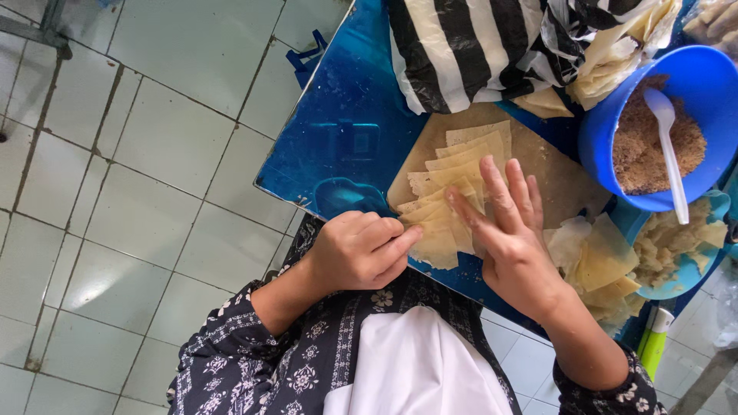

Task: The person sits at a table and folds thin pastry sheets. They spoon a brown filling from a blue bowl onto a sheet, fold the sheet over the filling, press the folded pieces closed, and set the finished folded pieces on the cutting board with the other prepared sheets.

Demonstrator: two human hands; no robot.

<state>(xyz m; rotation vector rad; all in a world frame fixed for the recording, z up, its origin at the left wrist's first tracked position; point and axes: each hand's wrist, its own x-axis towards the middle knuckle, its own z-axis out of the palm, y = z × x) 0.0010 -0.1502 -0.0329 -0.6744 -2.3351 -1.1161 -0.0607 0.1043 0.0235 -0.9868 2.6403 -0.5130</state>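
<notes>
Right at the middle of the frame, your two hands are meeting over a fanned stack of pale dough wrappers (453,180) lying on a tan cutting board (553,173). Your left hand (361,250) is curling up, with thumb and forefinger pinching the near edge of the bottom wrappers at about 9 o'clock of the stack. Your right hand (511,230) is lying open and flat, fingers spread, pressing down on the wrappers from the 4 o'clock side, so it's not gripping anything.

Board and wrappers are sitting on a shiny blue worktop (338,131). Up at 2 o'clock a blue bowl (607,142) of brown crumbly filling is holding a white spoon (670,146). At 12 o'clock a black-and-white striped bag (469,46) is slumping over the board's far edge. Over at 4 o'clock loose wrappers (603,269) are piling up just beside your right wrist, next to a light blue dish (676,286) with more dough pieces. Pale floor tiles (154,154) are filling the whole 9 o'clock side.
</notes>
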